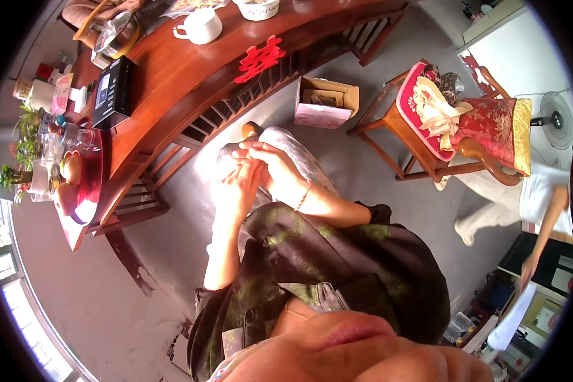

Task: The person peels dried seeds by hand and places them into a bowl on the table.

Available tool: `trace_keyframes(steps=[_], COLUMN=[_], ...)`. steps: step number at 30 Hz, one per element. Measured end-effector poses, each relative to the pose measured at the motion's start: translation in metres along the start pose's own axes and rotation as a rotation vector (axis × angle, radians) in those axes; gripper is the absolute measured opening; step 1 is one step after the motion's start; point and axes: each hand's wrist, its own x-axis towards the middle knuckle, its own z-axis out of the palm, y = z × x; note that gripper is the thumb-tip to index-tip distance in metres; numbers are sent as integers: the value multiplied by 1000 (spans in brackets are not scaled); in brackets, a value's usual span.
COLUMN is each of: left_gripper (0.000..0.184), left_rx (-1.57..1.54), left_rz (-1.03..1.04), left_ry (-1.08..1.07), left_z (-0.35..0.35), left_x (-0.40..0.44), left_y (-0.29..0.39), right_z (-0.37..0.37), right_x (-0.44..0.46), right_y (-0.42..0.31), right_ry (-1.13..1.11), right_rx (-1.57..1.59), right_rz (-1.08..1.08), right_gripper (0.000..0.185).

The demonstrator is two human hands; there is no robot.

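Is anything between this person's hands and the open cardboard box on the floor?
Yes: in this view the right leg lies between the right hand and the cardboard box, with floor beyond. The left hand also has the right hand in between. Nothing else visible stands in the way.

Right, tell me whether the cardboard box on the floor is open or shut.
Open: no lid covers the top of the cardboard box, and its inner walls show from above.

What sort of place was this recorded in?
Probably a sitting room in a home, though a small shop is possible: it has a polished wooden table, a cushioned wooden chair and an electric fan.
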Motion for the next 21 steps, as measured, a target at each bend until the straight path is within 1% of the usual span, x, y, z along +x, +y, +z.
trace_keyframes(steps=[2, 3, 7, 8, 9, 11, 13, 14, 15, 17, 18, 19, 21], left_gripper=[13, 16, 19, 18, 18, 18, 18, 16, 16, 15, 14, 13, 13], left_rx=[38, 51, 0, -62, -122, -154, -367, -495, -492, -896, -937, -978, -1296], left_rz=[-8, -45, -101, -102, -103, -156, -299, -332, -338, -431, -477, -524, -704], left_ry=[-23, -47, -27, 12, 51, 44, 103, 118, 125, 263, 261, 261, 208], left_z=[0, 2, 7, 8, 8, 8, 8, 6, 7, 9, 6, 2, -6], left_x=[0, -2, -6, -7, -9, -12, -14, -14, -13, -8, -7, -6, -4], left_y=[3, 2, -6, -7, -8, -10, -10, -10, -10, -10, -11, -11, -14], right_z=[1, 2, 1, -7, -10, -14, -15, -14, -15, -15, -10, -14, -22], right_x=[-1, -1, 1, 5, 8, 12, 11, 11, 11, 11, 9, 10, 10], right_y=[-2, -3, -2, 2, 2, 3, 2, 3, 4, 5, 6, 5, 0], right_ry=[9, 25, 15, -29, -49, -63, -35, 1, -1, 11, 92, 89, -22], right_rx=[-5, -7, 79, 103, 144, 129, 102, 79, 76, 82, 39, 36, -143], right_rz=[6, 6, -1, -12, 49, 106, 138, 147, 156, 115, 61, 62, 104], right_gripper=[20, 20, 19, 20, 22, 23, 23, 23, 23, 23, 22, 22, 19])
